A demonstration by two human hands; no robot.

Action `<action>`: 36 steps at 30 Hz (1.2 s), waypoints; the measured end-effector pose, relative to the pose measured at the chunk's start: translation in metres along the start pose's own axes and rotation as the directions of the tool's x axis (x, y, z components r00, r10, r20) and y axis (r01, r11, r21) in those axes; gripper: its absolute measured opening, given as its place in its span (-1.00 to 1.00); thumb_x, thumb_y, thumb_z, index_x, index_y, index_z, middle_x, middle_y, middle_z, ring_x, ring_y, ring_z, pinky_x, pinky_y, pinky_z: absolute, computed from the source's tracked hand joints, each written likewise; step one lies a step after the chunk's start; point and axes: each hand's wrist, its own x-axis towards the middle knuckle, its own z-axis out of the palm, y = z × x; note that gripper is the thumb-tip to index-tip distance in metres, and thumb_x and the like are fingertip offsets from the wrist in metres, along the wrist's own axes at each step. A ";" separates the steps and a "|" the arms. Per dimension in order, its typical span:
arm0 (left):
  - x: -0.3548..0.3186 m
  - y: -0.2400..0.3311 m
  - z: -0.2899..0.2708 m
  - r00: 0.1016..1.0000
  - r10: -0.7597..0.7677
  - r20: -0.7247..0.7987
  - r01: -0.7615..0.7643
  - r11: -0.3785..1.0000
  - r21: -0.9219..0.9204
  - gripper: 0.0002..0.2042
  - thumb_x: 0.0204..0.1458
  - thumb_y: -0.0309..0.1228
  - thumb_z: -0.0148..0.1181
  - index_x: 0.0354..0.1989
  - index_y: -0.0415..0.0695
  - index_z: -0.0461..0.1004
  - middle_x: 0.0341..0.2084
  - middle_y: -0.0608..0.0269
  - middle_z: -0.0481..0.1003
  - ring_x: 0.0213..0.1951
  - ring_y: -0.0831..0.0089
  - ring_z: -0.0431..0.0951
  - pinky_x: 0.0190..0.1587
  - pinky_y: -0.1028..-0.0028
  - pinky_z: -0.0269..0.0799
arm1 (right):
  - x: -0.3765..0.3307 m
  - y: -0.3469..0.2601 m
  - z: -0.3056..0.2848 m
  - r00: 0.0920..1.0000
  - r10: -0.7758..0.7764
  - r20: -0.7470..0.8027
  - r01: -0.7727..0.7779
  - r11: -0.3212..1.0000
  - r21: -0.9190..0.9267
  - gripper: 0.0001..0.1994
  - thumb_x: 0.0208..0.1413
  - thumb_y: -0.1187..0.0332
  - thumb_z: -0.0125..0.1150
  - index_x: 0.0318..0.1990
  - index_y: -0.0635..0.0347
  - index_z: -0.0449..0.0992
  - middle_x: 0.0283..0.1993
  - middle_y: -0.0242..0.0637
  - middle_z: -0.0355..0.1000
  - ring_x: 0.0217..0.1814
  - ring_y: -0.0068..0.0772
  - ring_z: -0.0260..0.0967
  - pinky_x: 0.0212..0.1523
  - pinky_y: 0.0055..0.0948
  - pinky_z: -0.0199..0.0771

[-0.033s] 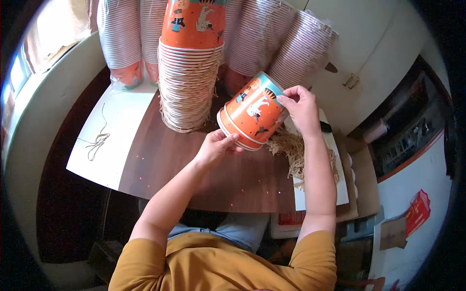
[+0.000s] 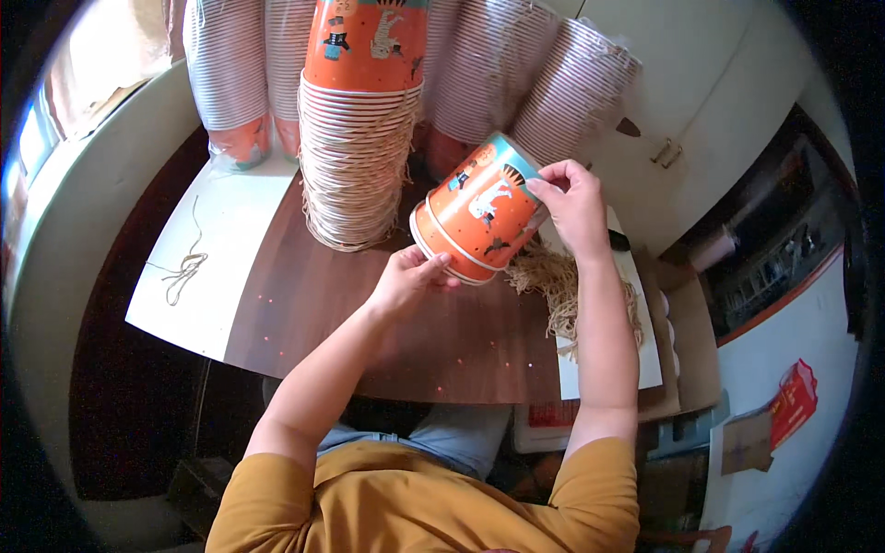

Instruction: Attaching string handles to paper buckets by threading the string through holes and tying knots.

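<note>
Two nested orange paper buckets [image 2: 479,207], printed with small figures and banded teal at the base, are held tilted above the table. Their white rims point down and left, one just past the other. My left hand [image 2: 415,276] is closed on the rims, thumb in front and fingers partly hidden beneath. At the teal base end, my right hand [image 2: 570,198] pinches the edge between thumb and fingers. Left of them stands a tall upside-down stack of the same buckets [image 2: 359,166], with tan strings among its rims. A bundle of tan strings [image 2: 558,295] lies below my right hand.
Several plastic-wrapped bucket stacks [image 2: 226,74] line the back of the brown table [image 2: 369,313]. A loose string [image 2: 189,267] lies on the white board [image 2: 175,304] at the left. A cardboard box [image 2: 696,346] stands right of the table, near a white cabinet [image 2: 682,92].
</note>
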 end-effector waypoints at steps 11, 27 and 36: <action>0.058 0.006 -0.025 0.980 -0.105 -0.171 0.100 0.994 -0.041 -0.80 0.19 -0.43 0.02 -0.09 -0.26 0.32 -0.34 0.07 0.52 -0.40 0.36 0.57 -0.34 0.43 0.56 | -0.022 -0.035 -0.106 0.909 -0.046 -0.414 0.222 0.894 0.390 -0.85 0.08 0.42 0.28 -0.29 0.19 0.41 -0.34 -0.46 0.39 -0.31 -0.66 0.28 -0.25 -0.63 0.29; -0.116 0.083 0.045 0.803 0.444 0.398 -0.423 -0.045 0.905 -0.87 -0.11 -0.60 0.20 -0.35 -0.20 0.49 -0.45 0.11 0.48 -0.37 0.09 0.46 -0.29 0.24 0.40 | -0.245 0.048 0.043 0.666 0.499 0.554 -0.662 0.054 0.747 -0.71 0.16 0.48 0.04 0.04 0.35 0.38 0.06 -0.07 0.39 0.09 -0.25 0.38 0.15 -0.22 0.36; -0.147 0.112 0.014 0.865 0.219 0.451 -0.431 -0.138 0.892 -0.79 -0.23 -0.64 0.23 -0.36 -0.16 0.52 -0.41 0.22 0.43 -0.33 0.22 0.42 -0.20 0.32 0.36 | -0.114 0.117 -0.078 0.992 0.122 -0.037 -0.116 0.739 -0.664 -0.84 0.03 0.31 0.24 -0.31 0.18 0.54 -0.15 -0.18 0.45 -0.24 -0.22 0.44 -0.14 -0.24 0.43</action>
